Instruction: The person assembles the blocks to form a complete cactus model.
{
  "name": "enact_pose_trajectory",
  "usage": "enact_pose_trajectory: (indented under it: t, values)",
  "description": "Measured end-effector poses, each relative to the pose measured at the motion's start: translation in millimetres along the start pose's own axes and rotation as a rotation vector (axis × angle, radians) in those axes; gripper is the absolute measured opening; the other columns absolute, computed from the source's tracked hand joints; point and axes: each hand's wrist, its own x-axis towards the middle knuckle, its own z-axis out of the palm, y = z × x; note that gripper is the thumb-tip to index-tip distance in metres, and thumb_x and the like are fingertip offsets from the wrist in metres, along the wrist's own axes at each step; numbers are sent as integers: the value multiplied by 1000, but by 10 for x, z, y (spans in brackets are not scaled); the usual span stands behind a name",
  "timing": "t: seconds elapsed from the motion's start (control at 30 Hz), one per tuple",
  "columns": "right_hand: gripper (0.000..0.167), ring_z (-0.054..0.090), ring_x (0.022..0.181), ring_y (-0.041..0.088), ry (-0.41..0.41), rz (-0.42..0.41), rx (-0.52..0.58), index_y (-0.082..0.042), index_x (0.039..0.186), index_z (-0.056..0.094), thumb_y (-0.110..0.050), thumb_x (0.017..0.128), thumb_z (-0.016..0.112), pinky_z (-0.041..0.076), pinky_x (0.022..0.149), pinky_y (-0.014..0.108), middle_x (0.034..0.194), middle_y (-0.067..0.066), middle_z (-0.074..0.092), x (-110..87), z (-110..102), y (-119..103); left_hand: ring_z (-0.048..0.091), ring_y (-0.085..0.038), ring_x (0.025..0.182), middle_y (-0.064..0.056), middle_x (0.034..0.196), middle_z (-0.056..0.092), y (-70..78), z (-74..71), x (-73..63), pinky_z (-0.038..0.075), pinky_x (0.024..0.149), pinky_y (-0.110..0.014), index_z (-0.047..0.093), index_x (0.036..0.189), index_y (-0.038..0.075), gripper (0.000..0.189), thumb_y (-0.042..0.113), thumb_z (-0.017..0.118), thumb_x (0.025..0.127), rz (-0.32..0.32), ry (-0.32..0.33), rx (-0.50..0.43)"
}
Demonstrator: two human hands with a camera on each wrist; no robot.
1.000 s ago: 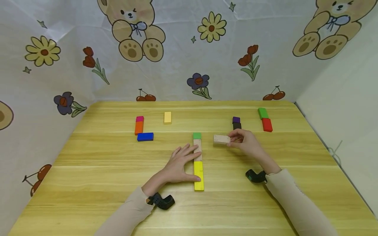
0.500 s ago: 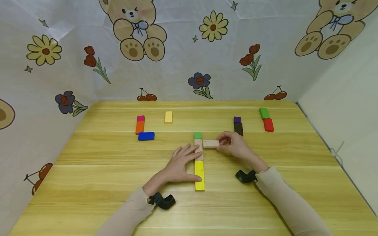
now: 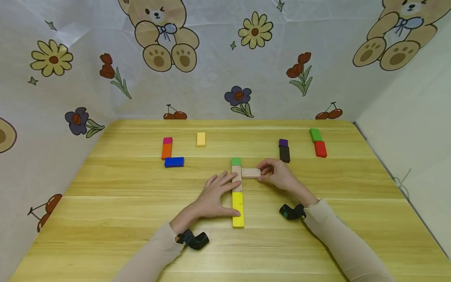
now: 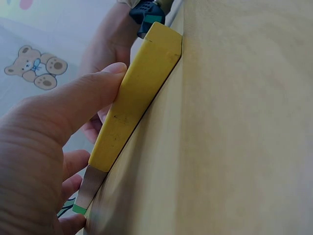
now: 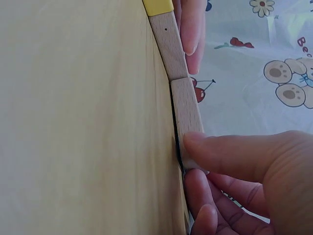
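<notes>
In the head view, a yellow block [image 3: 238,201], a plain wooden block [image 3: 236,169] and a small green block [image 3: 236,161] lie end to end in a column. My left hand [image 3: 211,197] rests with spread fingers on this column, thumb on the yellow block and fingertips on the wooden one. My right hand [image 3: 278,174] pinches the right end of a second plain wooden block [image 3: 249,173], which lies crosswise with its left end right at the column's side. The right wrist view shows the thumb [image 5: 195,147] on this block's face.
Toward the back left lie pink [image 3: 168,140], orange [image 3: 167,150], blue [image 3: 174,162] and pale yellow [image 3: 201,140] blocks. Purple [image 3: 283,143] and black [image 3: 284,154] ones stand behind my right hand. Farther right are green [image 3: 315,135] and red [image 3: 320,149] blocks. A patterned cloth hangs behind the table.
My right hand has moved left with the second wooden block, bringing it from a gap away up to the column's right side. The left hand has stayed in place.
</notes>
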Motion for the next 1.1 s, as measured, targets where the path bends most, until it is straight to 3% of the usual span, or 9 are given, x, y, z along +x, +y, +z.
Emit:
enact_pose_trajectory:
  t: [0.3,0.5,0.7,0.9,1.1]
  values:
    - [30,60,79,19,14,-47,-1,1,106,68,-7,80,80,45,62,20,92,13,68,17,19,10,14,-34,151,-3,162,27,-10,-15,10,8,119,-60,45,148,16,88,51,79,75,2,4,3]
    - [39,61,81,18,8,-73,38,1,113,67,-12,79,82,49,66,20,101,15,68,27,-77,36,13,-33,152,-2,162,26,-2,-20,24,6,120,-58,44,149,17,89,52,79,75,3,0,11]
    - [44,61,83,14,114,-64,28,1,122,63,-17,84,78,48,68,20,112,20,63,41,-334,91,13,-33,152,-3,162,26,-7,-20,36,6,120,-58,44,149,18,90,53,79,74,8,8,19]
    - [57,58,94,24,253,36,-31,-4,135,55,-26,86,76,45,69,19,130,19,50,32,-597,286,14,-33,152,-3,162,26,-6,-12,22,6,120,-58,44,149,17,90,52,80,73,8,8,16]
    - [71,55,108,32,254,137,-18,-6,145,44,-32,86,75,44,77,25,146,19,39,4,-719,506,13,-33,152,-3,162,26,-14,21,8,6,120,-58,44,149,17,90,53,79,74,3,-4,16]
